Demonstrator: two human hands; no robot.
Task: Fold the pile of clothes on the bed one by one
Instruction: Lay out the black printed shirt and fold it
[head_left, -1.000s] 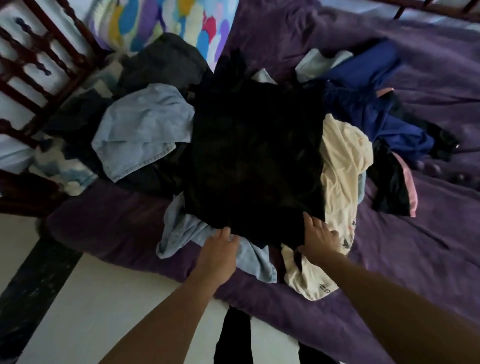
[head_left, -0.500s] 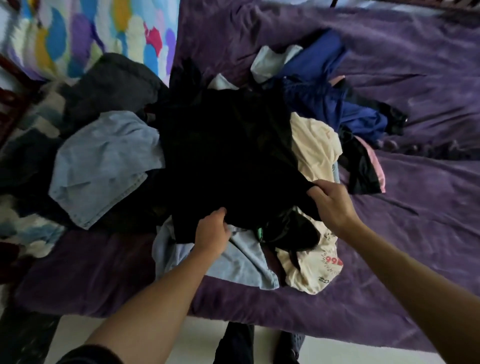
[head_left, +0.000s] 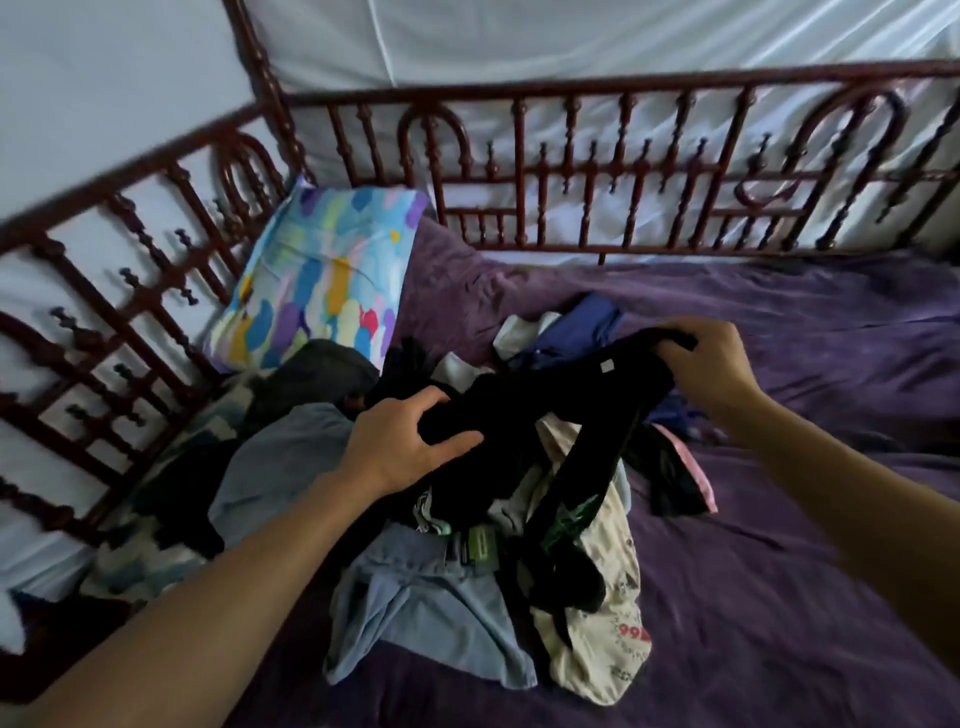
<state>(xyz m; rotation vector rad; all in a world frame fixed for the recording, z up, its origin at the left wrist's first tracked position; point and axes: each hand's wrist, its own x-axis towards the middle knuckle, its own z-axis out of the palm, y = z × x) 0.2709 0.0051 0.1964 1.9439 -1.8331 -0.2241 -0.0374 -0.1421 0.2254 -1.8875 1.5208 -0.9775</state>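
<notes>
A black garment (head_left: 550, 415) with a small white tag hangs lifted above the pile of clothes (head_left: 426, 587) on the purple bed (head_left: 779, 597). My left hand (head_left: 405, 441) grips its left end, fingers curled round bunched fabric. My right hand (head_left: 711, 364) pinches the other end, higher and to the right. Black folds with a green print dangle down over a cream shirt (head_left: 602, 623) and a light blue shirt (head_left: 426, 603). Navy clothes (head_left: 576, 332) lie behind the garment.
A colourful pillow (head_left: 322, 280) leans in the far left corner. Dark red wooden rails (head_left: 571, 171) fence the bed at the back and left, with white fabric behind. Purple sheet stretches to the right of the pile. A pink and black item (head_left: 680, 478) lies right of the pile.
Both hands took hold of the black garment's near edge and lifted it off the pile, moving apart. The camera tilted up, bringing the rails and pillow into view.
</notes>
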